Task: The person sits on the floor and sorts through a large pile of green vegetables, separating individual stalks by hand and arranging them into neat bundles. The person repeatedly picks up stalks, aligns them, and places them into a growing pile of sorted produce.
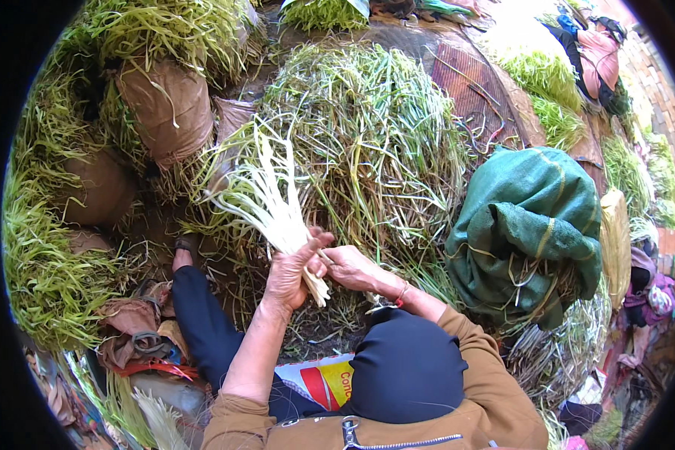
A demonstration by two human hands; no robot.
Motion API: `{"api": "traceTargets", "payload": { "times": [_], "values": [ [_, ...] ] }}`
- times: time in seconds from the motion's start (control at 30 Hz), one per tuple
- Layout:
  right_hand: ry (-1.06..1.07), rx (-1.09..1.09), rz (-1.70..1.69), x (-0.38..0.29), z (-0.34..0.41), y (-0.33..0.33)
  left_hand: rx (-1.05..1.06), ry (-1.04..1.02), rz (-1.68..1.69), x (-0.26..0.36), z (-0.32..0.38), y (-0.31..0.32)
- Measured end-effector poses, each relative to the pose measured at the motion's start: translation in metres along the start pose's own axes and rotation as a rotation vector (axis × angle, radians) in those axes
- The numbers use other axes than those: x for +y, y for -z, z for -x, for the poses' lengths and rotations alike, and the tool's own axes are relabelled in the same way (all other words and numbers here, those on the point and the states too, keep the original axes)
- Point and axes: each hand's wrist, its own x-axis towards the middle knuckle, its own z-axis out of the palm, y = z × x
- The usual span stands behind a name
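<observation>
My left hand [289, 278] is closed around a bundle of long white-stemmed greens [278, 216], perhaps young garlic or spring onions. Their pale tops fan up and to the left, while the cut or root ends stick out below my fist. Against the bundle's lower part rests my right hand [349, 270], its bent fingers touching or nearly touching my left thumb. Whether those fingers pinch a stalk is hidden. Just beyond both hands spreads a large heap of loose green stalks [371, 152] with darker, dirty bases.
A bulging green woven sack [523, 230] stands to the right. Brown cloth-wrapped bundles [166, 112] and leafy green piles [56, 264] line the left. My raised knee [408, 365] is below the hands. A person in pink [599, 59] is at the far right, beside more greens.
</observation>
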Motion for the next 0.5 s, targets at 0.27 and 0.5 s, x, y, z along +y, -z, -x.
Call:
{"api": "traceTargets", "payload": {
  "times": [0.27,0.5],
  "values": [
    [-0.118,0.517,0.372,0.03,-0.018,0.036,0.181,0.063,0.002,0.008,0.001,0.0],
    [0.063,0.751,0.544,0.068,-0.016,0.068,0.289,-0.066,-0.46,0.024,0.0,0.004]
  ]
}}
